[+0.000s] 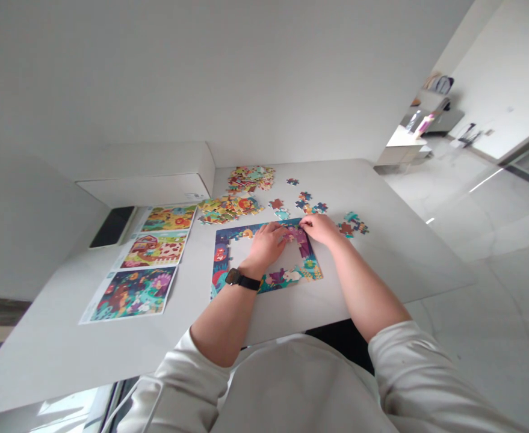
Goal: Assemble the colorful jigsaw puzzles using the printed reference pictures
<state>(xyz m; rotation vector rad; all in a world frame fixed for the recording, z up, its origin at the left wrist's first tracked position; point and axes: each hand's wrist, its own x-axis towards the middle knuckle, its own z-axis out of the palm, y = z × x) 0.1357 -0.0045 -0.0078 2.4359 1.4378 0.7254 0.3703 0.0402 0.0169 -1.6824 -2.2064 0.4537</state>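
A partly assembled jigsaw puzzle (312, 264) lies on the table, its colourful border joined around a bare middle. My left hand (268, 242) rests on its upper part, fingers stretched out flat, with a dark watch on the wrist. At the upper right corner of the puzzle, my right hand (318, 228) is closed in a pinch at a puzzle piece, mostly hidden by the fingers. Just beyond that hand lie loose dark blue pieces (306, 196). A small cluster of teal and brown pieces (349, 225) is to its right.
Two heaps of pieces, a yellow one (228, 208) and a mixed one (251, 178), stand behind the puzzle. Printed picture sheets (133, 293) lie at the left beside a dark phone (112, 227). A white box (156, 189) sits against the wall.
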